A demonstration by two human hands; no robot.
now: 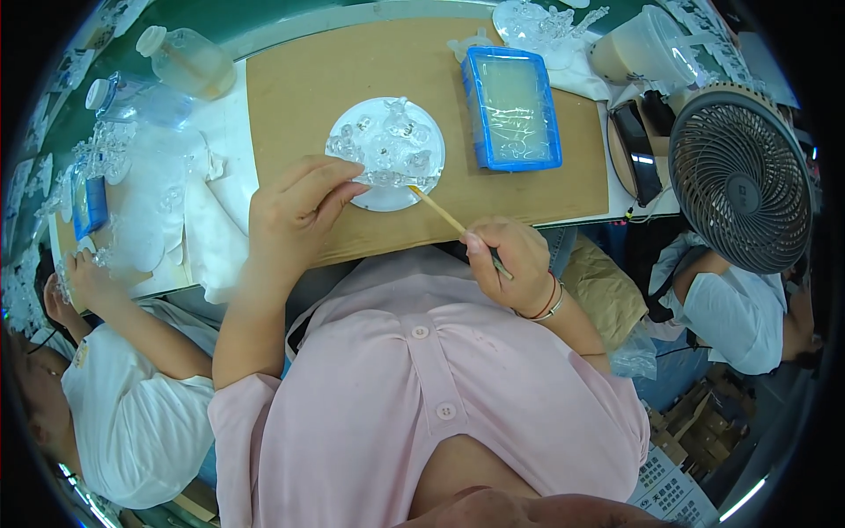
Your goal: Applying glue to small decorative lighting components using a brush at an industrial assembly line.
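My left hand pinches the end of a clear plastic piece between thumb and fingertips, over the near part of a white round plate. On the plate lie several small clear, shiny pieces. My right hand is closed round a thin wooden stick, held like a pen. The stick's yellowish tip meets the near edge of the clear piece; whether it has bristles is too small to tell. Under the plate is a brown board.
A blue-framed box with a pale inside lies right of the plate. Further right are a dark phone-like object and a round fan. Bottles and a white cloth lie left. A co-worker's hand works at far left.
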